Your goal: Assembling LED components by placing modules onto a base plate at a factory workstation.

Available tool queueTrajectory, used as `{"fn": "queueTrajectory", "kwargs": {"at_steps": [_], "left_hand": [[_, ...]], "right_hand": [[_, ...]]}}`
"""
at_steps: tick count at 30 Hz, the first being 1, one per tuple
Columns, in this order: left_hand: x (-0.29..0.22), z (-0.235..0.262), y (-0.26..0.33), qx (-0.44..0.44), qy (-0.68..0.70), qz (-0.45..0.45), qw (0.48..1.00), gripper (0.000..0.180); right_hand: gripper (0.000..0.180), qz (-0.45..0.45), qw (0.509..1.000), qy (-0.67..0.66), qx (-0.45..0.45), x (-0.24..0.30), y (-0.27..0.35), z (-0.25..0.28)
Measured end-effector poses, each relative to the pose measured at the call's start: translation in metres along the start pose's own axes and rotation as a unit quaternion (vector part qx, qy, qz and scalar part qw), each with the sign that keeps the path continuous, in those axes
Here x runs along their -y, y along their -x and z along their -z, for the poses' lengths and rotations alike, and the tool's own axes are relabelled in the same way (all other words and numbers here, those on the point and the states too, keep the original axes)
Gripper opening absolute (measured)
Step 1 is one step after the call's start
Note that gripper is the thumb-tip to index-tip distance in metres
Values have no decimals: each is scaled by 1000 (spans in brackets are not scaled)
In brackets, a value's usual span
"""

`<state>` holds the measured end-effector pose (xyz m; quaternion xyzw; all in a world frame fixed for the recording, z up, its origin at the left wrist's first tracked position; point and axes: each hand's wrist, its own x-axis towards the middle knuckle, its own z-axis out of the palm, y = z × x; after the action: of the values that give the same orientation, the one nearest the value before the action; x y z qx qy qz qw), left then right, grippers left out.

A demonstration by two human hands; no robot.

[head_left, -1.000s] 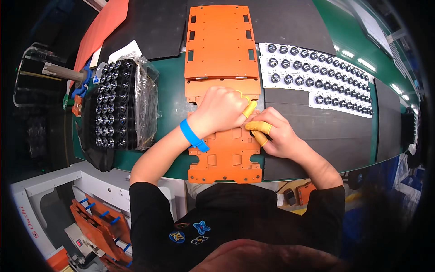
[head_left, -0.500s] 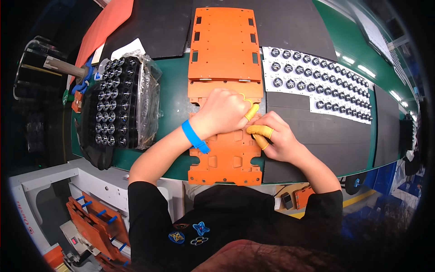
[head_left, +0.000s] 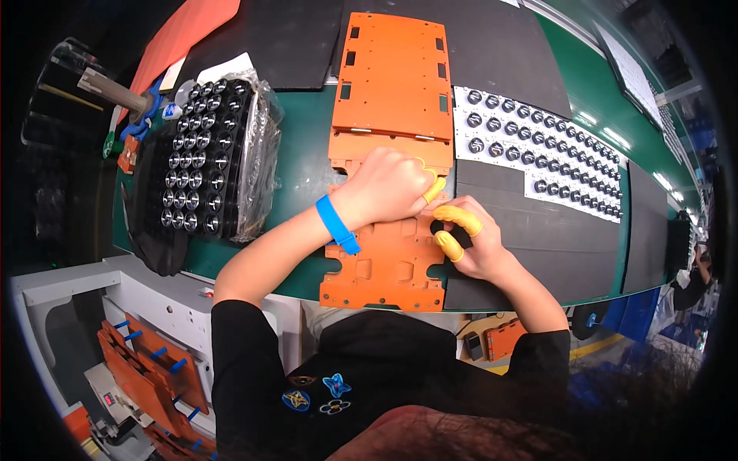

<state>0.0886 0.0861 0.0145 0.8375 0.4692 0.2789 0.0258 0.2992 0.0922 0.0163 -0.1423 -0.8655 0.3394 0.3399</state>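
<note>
An orange panel assembly (head_left: 392, 265) with cutouts and recesses lies lengthwise in front of me on the green bench. My left hand (head_left: 390, 183) is closed over its middle, fingers curled down, with yellow finger covers and a blue wristband (head_left: 336, 223) behind it. Whatever those fingers hold is hidden beneath them. My right hand (head_left: 478, 240) is at the panel's right edge, its yellow-covered forefinger and thumb apart. The forefinger reaches close to the left fingertips, and a dark spot shows between finger and thumb; I cannot tell if it is a part or a gap.
At the left stands a plastic-wrapped black tray (head_left: 219, 188) of round, shiny-faced parts. White sheets (head_left: 503, 157) bearing rows of black round parts lie right of the panel, beside black mats (head_left: 530, 253). An orange plate (head_left: 393, 77) forms the far end. Orange fixtures (head_left: 150, 369) stand lower left.
My right thumb and forefinger have spread apart. My left hand stays closed over the same part of the panel. The whole view has shifted slightly.
</note>
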Motion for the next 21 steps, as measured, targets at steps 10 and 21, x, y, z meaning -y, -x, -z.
{"fn": "queueTrajectory", "kwargs": {"at_steps": [10,21], "left_hand": [[6,3,9,37,-32,15,999,31],[3,1,0,27,-18,-1,999,38]], "right_hand": [[10,109,895,-433,21,132,-36,53],[35,397,706,-547,-212,115,20,68]]}}
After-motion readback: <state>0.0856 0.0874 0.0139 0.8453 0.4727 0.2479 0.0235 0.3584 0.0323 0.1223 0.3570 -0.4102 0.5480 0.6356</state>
